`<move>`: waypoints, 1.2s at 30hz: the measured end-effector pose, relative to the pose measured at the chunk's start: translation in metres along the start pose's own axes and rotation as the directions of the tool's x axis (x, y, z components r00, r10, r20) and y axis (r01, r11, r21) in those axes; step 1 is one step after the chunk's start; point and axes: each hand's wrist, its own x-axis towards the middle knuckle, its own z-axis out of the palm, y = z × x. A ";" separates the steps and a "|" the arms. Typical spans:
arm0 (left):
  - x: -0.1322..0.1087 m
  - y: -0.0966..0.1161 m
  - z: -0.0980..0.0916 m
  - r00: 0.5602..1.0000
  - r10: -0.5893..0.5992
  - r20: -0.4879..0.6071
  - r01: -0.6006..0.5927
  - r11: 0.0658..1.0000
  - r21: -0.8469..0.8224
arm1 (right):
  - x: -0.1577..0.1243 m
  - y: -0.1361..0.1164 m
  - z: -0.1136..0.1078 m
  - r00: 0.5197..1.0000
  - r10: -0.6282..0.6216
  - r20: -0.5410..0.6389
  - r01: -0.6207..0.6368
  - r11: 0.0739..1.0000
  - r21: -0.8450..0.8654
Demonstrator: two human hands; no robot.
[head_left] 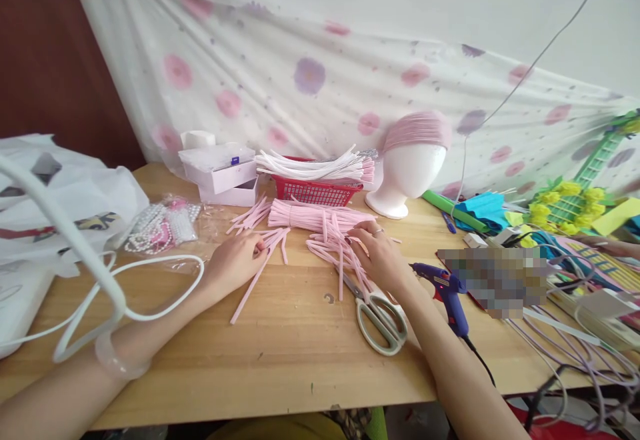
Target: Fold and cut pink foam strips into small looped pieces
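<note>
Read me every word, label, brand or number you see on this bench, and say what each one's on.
No text can be read.
Glue gun: small marks on its body, too small to read.
White plastic bag: crumpled dark print, too unclear to tell if it holds words.
Pixelated patch on the right: anything written there is blurred out.

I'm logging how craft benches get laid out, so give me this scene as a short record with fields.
left hand: curled at loose pink stems; exact grip unclear
right hand: at more pink stems, ring on one finger
scissors: handles toward the person
glue gun: right of the scissors
red basket: holding white stems, some pink
foam head: wearing a pink wrap
</note>
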 end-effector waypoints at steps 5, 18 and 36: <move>-0.004 0.011 0.001 0.971 0.119 -0.206 -0.135 0.989 -0.063 | -0.003 -0.014 0.006 0.991 0.030 -0.129 -0.009 0.987 0.160; -0.018 0.028 0.000 0.840 0.500 -0.214 -0.500 0.864 0.055 | -0.008 -0.039 0.018 0.963 0.223 0.148 -0.263 0.677 0.688; -0.004 0.013 -0.004 0.923 0.330 0.196 -0.330 0.943 -0.035 | -0.006 -0.031 0.032 0.848 0.492 0.195 -0.380 0.310 0.871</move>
